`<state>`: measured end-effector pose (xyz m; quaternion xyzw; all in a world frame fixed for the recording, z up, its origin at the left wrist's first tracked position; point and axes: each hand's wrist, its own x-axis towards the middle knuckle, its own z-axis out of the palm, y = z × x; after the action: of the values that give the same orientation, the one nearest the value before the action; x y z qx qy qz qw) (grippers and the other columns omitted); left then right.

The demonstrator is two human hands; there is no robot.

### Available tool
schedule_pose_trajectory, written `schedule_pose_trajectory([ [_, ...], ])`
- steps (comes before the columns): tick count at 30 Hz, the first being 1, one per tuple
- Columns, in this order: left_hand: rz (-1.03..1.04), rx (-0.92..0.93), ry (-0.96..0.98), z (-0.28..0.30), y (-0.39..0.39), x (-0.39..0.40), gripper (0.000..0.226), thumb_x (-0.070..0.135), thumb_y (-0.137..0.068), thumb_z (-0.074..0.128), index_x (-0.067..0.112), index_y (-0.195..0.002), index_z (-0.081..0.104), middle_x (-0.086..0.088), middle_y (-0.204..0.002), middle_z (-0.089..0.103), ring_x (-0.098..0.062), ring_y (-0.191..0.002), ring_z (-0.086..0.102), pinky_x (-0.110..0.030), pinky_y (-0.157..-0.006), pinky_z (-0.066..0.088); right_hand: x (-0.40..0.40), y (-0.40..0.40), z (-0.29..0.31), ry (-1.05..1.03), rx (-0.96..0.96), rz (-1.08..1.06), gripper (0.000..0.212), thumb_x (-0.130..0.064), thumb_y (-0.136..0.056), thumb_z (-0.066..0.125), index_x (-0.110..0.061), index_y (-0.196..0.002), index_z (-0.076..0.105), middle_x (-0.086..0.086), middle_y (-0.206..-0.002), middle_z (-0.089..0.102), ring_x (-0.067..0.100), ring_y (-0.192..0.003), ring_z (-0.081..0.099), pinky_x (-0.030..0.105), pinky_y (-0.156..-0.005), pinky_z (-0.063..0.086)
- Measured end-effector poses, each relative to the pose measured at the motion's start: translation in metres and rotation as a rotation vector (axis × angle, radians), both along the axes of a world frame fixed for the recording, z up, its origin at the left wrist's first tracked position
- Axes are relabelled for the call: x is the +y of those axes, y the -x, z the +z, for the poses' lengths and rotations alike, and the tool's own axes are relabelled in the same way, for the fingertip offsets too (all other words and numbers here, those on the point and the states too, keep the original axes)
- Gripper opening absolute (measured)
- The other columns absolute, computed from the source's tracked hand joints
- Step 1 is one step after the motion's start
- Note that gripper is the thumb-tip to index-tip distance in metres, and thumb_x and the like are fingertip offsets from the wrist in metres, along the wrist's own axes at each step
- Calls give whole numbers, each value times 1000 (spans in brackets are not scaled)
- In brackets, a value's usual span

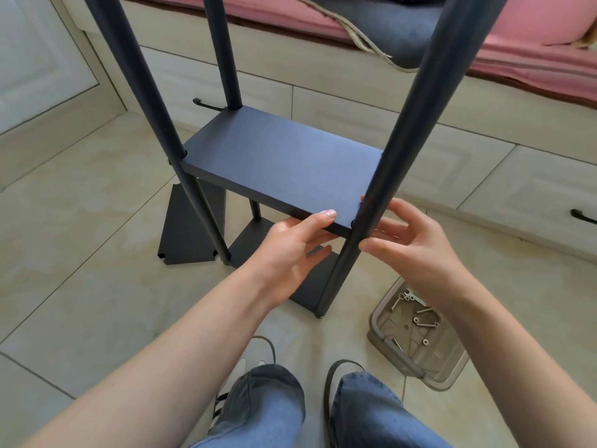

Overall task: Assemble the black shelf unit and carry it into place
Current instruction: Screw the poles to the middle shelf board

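- At the bottom of the frame, 2 knees in blue jeans (274,412) and striped sneakers (245,360) stand on the beige tiled floor (80,302).
- To the lower right, a clear plastic tray (416,341) sits on the floor and holds loose bolts and washers (420,318).
- The left hand (290,244) grasps the near edge of the middle shelf board (277,163), thumb on top and fingers curled underneath.
- The right hand (410,240) is at the near right pole (381,189), just where the board's corner meets it; its fingers curve loosely around the pole, and I cannot tell whether they pinch anything.
- The black shelf unit stands upright in the center of the frame, with 4 poles running through the board's corners; the near left pole (155,124) rises toward the upper left.
- A bottom board (310,282) lies low near the floor under the hands.
- A spare black board (187,231) lies flat on the floor at center left, just behind the near left pole.
- Farther back, cream drawers (452,130) with a dark handle (581,216) span the frame.
- Along the top, a pink cushion (517,43) carries dark blue fabric (387,30).
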<state>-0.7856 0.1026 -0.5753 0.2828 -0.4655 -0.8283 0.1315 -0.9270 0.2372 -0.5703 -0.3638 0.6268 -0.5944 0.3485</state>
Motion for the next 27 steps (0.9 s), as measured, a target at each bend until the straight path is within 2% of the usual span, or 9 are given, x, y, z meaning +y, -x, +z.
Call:
schedule_pose_trajectory([
  [3, -46, -100, 87, 10, -11, -2, 33, 35, -98, 62, 14, -122, 67, -1, -112, 76, -13, -106, 72, -36, -103, 47, 0, -6, 0, 21, -23, -19, 57, -3, -74, 79, -31, -121, 65, 5, -106, 76, 23, -101, 72, 24, -85, 55],
  [5, -22, -278, 276, 17, -22, 1, 34, 44, -95, 64, 16, -113, 70, 3, -95, 79, -9, -90, 75, -32, -93, 53, 2, -10, 1, 34, -33, -44, 56, 2, -74, 80, -31, -117, 68, 6, -103, 76, 23, -98, 73, 21, -82, 56],
  [7, 128, -439, 626, 21, -34, 6, 25, 47, -91, 68, 22, -96, 67, 10, -71, 76, -3, -69, 73, -25, -78, 54, 4, -16, 3, 35, -42, -69, 55, 3, -71, 82, -32, -113, 70, 5, -100, 77, 22, -96, 73, 21, -79, 56],
  [9, 315, -428, 1053, 23, -48, 10, 21, 41, -87, 74, 26, -82, 60, 11, -59, 67, -1, -63, 66, -13, -64, 45, 5, -21, 5, 27, -55, -87, 55, 3, -69, 83, -33, -109, 71, 4, -98, 77, 20, -94, 74, 20, -77, 57],
  [11, 310, -264, 1381, 32, -56, 11, 20, 29, -83, 81, 24, -87, 62, 13, -72, 65, -4, -76, 60, -11, -69, 42, 6, -27, 8, 23, -60, -96, 54, 3, -67, 84, -37, -102, 73, 2, -95, 78, 18, -91, 75, 18, -74, 56],
  [13, 101, -179, 1590, 35, -54, 10, 39, 25, -78, 85, 17, -112, 68, 6, -108, 69, -9, -108, 57, -17, -95, 43, 8, -31, 11, 23, -47, -92, 52, 2, -67, 85, -41, -96, 75, 1, -92, 78, 17, -89, 75, 15, -72, 55],
  [15, -178, -231, 1635, 37, -47, 11, 70, 33, -79, 84, 16, -140, 56, 3, -145, 55, -13, -143, 37, -30, -121, 25, 10, -35, 13, 29, -35, -76, 54, 2, -67, 84, -42, -95, 76, 2, -91, 78, 17, -87, 75, 15, -72, 55],
  [18, -325, -263, 1637, 37, -37, 15, 80, 43, -84, 77, 24, -153, 41, 9, -160, 36, -9, -153, 17, -30, -126, 5, 13, -38, 14, 21, -37, -66, 53, 3, -67, 84, -35, -103, 75, 5, -91, 78, 20, -89, 75, 21, -78, 57],
  [27, -204, -206, 1574, 35, -32, 18, 44, 37, -85, 76, 24, -127, 68, 11, -144, 57, -19, -144, 42, -47, -123, 24, 20, -33, 13, -44, -123, 8, 46, -10, -84, 74, -29, -126, 66, 7, -102, 76, 21, -102, 72, 28, -89, 57],
])
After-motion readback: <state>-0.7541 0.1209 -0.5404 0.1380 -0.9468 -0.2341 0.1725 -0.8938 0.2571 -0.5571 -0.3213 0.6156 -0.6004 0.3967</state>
